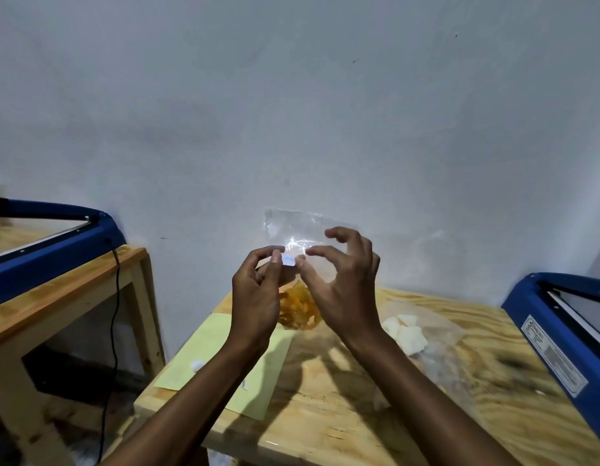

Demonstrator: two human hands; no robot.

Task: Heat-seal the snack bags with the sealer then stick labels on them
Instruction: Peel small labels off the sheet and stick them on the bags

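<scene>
I hold a clear snack bag [293, 227] upright in front of the wall, with orange chips [297, 309] sagging in its bottom. A small white label [289, 260] lies against the bag's front between my two thumbs. My left hand [255, 297] pinches the bag at the label's left edge, thumb in front and fingers behind. My right hand [342, 290] pinches the label's right edge with thumb and forefinger, while its other fingers curl free in the air. A yellow label sheet [204, 358] lies on the wooden table [342, 415] below my left forearm.
A second clear bag with white pieces [406, 331] lies on the table to the right. A blue heat sealer [561, 334] stands at the table's right edge. Another blue sealer [53, 247] sits on a higher wooden stand at left, its black cable [115, 297] hanging down.
</scene>
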